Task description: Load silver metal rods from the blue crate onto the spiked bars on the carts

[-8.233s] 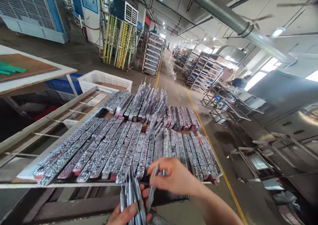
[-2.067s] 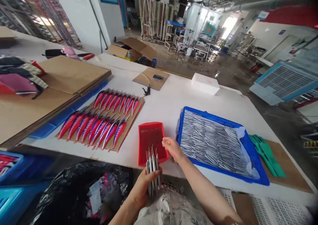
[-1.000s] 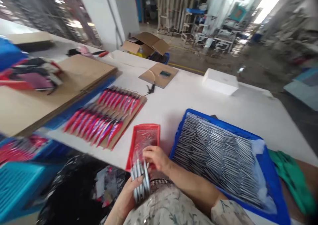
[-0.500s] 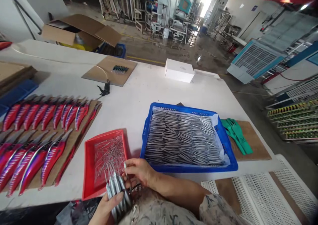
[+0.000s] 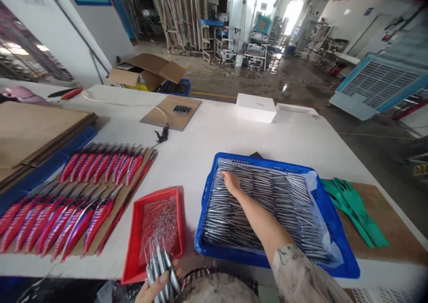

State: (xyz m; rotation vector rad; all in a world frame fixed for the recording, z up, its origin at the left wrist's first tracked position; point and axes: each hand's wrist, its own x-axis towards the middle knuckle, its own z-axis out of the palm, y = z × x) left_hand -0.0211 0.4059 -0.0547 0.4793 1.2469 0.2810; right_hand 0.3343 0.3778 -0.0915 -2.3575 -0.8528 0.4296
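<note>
My left hand [image 5: 152, 290] at the bottom edge is closed around a bundle of silver lure bodies [image 5: 160, 269] that fan upward over the near end of a red tray [image 5: 132, 249] of thin wire pieces. My right hand [image 5: 230, 182] reaches into the far left part of a blue crate [image 5: 337, 236] filled with many silver lure bodies [image 5: 267, 205]. Its fingers rest curled down on the pile; whether they hold one is hidden.
Red and purple painted lures [image 5: 67, 205] lie in rows on cardboard at the left. Green gloves [image 5: 354, 209] rest on a board at the right. A white box [image 5: 256, 108], a small cardboard sheet [image 5: 170, 112] and stacked cardboard [image 5: 30, 133] sit on the white table [image 5: 207, 138].
My right hand has left the bundle by the red tray and stretched forward into the blue crate. The left hand still holds the bundle, now lower in view.
</note>
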